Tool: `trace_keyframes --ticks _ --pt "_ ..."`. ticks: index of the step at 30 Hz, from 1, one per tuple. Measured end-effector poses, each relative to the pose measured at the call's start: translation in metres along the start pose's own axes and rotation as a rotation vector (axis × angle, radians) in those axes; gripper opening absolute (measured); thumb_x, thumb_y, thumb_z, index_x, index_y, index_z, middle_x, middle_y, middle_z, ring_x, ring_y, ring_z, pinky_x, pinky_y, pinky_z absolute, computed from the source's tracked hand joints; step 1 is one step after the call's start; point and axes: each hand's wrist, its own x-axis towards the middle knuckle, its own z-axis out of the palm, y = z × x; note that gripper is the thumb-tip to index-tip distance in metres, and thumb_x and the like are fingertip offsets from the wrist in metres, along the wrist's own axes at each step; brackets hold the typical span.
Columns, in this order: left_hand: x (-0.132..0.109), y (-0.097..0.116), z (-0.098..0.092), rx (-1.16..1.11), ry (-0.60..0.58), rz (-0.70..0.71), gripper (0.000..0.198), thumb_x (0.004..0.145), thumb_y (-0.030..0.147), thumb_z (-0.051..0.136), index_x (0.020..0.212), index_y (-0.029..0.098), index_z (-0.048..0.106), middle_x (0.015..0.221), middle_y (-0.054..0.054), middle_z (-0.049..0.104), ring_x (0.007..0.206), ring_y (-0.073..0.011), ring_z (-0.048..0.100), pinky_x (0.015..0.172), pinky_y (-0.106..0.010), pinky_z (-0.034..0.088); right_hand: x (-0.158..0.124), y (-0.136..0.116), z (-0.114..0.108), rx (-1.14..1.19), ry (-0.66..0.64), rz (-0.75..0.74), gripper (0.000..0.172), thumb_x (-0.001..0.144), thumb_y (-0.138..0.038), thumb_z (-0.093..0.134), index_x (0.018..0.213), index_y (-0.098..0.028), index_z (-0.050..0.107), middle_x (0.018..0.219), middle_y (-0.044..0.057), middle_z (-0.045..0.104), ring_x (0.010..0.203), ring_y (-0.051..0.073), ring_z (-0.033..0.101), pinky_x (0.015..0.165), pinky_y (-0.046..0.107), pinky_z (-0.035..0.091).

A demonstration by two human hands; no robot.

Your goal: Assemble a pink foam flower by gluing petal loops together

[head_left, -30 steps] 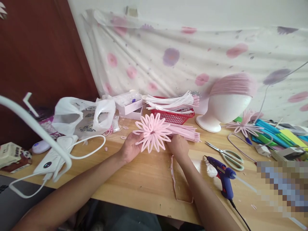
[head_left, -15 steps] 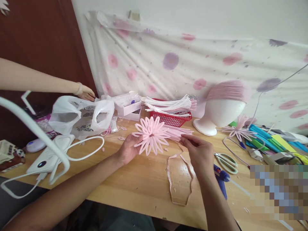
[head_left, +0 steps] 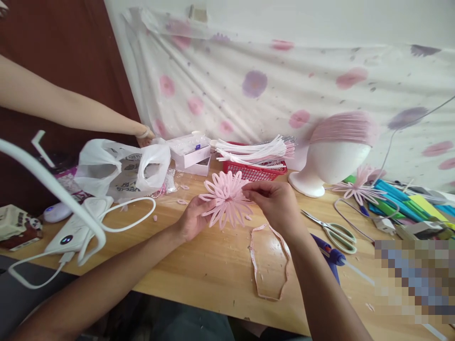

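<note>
Head view shows a likely light, bendable pink flower (head_left: 227, 199), best held centrally, left hand (head_left: 194, 220) pinching its left side, right hand (head_left: 277, 203) with fingertips together at its edge, hold unclear.

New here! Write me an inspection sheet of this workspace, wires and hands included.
Surface: wooden table, pink scraps scattered.
Job's things: pink flower of looped strips.
Clutter: plastic bag, boxes, red basket with white strips, scissors, partly hidden glue gun.
Hands: left hand holding the flower; right hand at its edge, grip unclear.
Cables: white cable at left, grey cable at right.
Surroundings: floral sheet on the wall, another person's hand beyond the bag.
</note>
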Motion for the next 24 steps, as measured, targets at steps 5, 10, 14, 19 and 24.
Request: trace_keyframes --ticks 5,10,14,19,24 --pt "0.000 0.000 0.001 -0.013 0.005 -0.009 0.033 0.064 0.032 0.096 0.089 0.015 0.083 0.087 -0.007 0.082 0.079 -0.0191 0.076 0.077 -0.027 0.057 0.007 -0.003 0.004 -0.037 -0.049 -0.024 0.017 0.077 -0.024 0.068 0.085 -0.021 0.082 0.086 0.004 0.081 0.082 0.021 0.072 0.078 0.034 0.054" --pt "0.001 -0.002 -0.001 -0.016 0.003 -0.018 0.030 0.064 0.031 0.095 0.087 0.016 0.083 0.086 -0.007 0.081 0.077 -0.0195 0.076 0.077 -0.029 0.058 0.008 -0.005 0.010 -0.056 0.034 -0.040 0.010 0.074 -0.023 0.070 0.080 -0.020 0.078 0.076 0.002 0.077 0.073 0.018 0.069 0.071 0.031 0.050" --pt "0.001 -0.003 -0.002 0.010 -0.009 -0.017 0.033 0.065 0.035 0.095 0.089 0.016 0.083 0.083 -0.007 0.081 0.080 -0.0205 0.077 0.078 -0.028 0.058 0.009 -0.007 0.011 -0.116 0.042 -0.057 0.005 0.073 -0.020 0.069 0.074 -0.020 0.074 0.071 0.000 0.074 0.067 0.016 0.066 0.066 0.029 0.046" --pt "0.000 -0.002 0.000 0.007 -0.003 -0.015 0.034 0.064 0.035 0.096 0.089 0.016 0.084 0.084 -0.007 0.081 0.078 -0.0198 0.076 0.076 -0.027 0.058 0.006 -0.010 0.013 -0.158 0.078 -0.088 0.005 0.074 -0.017 0.069 0.075 -0.020 0.073 0.072 -0.001 0.075 0.067 0.015 0.065 0.066 0.028 0.046" --pt "-0.001 -0.001 0.000 0.007 -0.006 -0.012 0.035 0.064 0.034 0.096 0.089 0.014 0.083 0.082 -0.008 0.080 0.081 -0.0218 0.077 0.080 -0.029 0.058 0.001 -0.008 0.016 -0.185 0.088 -0.126 0.007 0.077 -0.017 0.067 0.076 -0.020 0.073 0.072 0.000 0.075 0.067 0.015 0.066 0.065 0.027 0.047"
